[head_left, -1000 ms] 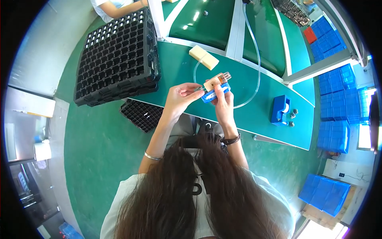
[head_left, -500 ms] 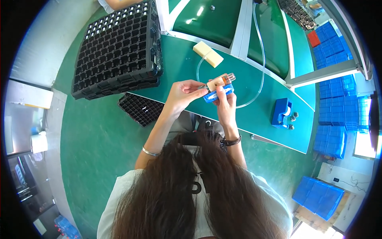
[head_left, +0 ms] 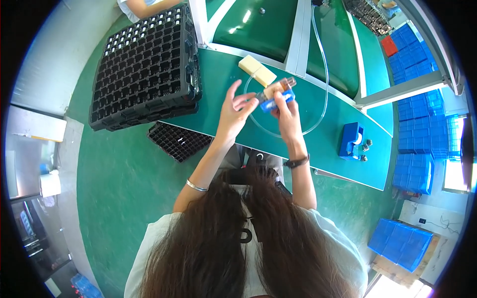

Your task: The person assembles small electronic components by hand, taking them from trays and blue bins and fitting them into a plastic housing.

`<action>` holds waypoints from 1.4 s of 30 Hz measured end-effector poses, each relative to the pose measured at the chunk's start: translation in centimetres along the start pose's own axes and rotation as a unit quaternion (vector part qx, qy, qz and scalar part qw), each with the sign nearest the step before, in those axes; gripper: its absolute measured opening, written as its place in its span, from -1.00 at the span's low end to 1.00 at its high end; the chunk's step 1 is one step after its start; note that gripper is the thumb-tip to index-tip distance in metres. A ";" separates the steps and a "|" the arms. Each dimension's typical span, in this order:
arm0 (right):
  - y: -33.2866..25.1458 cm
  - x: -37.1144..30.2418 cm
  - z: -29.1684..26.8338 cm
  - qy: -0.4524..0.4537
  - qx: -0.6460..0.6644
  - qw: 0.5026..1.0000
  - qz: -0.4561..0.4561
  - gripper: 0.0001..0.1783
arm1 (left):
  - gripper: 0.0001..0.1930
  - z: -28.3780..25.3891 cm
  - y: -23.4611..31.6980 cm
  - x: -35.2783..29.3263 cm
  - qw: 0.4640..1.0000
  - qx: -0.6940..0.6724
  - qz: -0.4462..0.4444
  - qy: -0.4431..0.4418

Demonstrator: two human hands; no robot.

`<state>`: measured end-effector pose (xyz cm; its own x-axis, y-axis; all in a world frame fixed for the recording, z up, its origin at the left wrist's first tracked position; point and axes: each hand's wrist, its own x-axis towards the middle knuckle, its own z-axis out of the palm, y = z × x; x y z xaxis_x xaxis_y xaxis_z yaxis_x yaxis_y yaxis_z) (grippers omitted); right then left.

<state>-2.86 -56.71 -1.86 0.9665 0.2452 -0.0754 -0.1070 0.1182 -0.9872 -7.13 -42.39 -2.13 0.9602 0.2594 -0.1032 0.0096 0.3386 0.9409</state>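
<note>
My right hand [head_left: 288, 118] grips a small hand-held device [head_left: 274, 92] above the green table. It has a beige upper block, a blue lower part and a clear, shiny end at the upper right. At the device's left end, a small greyish piece shows near the thumb of my left hand [head_left: 232, 115]. That hand's fingers are spread, its index finger raised. Whether the thumb touches the piece I cannot tell. A pale yellow block [head_left: 257, 70] lies on the table just beyond the device, and a clear hose [head_left: 325, 94] curves around behind my right hand.
Stacked black compartment trays [head_left: 144, 69] stand at the left, with white pieces in the far rows. Another black tray [head_left: 178, 141] sits lower, beside the table edge. At the right are a blue holder [head_left: 351, 140] and small metal parts [head_left: 366, 145]. Metal frame bars [head_left: 298, 42] border the far side.
My left hand's fingers have spread from a pinch at the device's left end. The device and my right hand have shifted slightly up and right.
</note>
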 end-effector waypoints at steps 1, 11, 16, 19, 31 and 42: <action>-0.1 1.6 -0.3 0.011 -0.035 0.998 -0.052 -0.66 | -0.31 -0.1 0.4 0.1 1.000 0.008 0.004 -0.003; 4.6 12.1 -1.2 0.084 -0.329 0.923 -0.180 -0.60 | -0.57 -3.3 -0.2 -3.1 0.999 0.041 -0.020 -0.003; 4.8 12.1 0.1 0.107 -0.384 0.896 -0.194 -0.53 | -0.55 -3.3 -0.5 -3.6 0.999 0.032 -0.024 -0.003; 5.0 12.4 0.2 0.114 -0.382 0.895 -0.200 -0.51 | -0.54 -3.2 -0.5 -3.9 0.999 0.022 -0.029 -0.006; 5.4 13.1 0.6 0.128 -0.376 0.889 -0.227 -0.50 | -0.51 -3.8 -0.7 -4.9 0.998 0.025 -0.054 -0.004; 5.3 13.2 1.1 0.130 -0.362 0.895 -0.228 -0.50 | -0.50 -4.1 -0.1 -5.4 0.999 0.020 -0.048 -0.006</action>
<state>9.08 -51.76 -7.88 0.9032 0.0870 0.4204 0.3995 -0.5285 -0.7490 -13.50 -40.18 -3.02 0.9576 0.2164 -0.1902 0.1132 0.3246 0.9391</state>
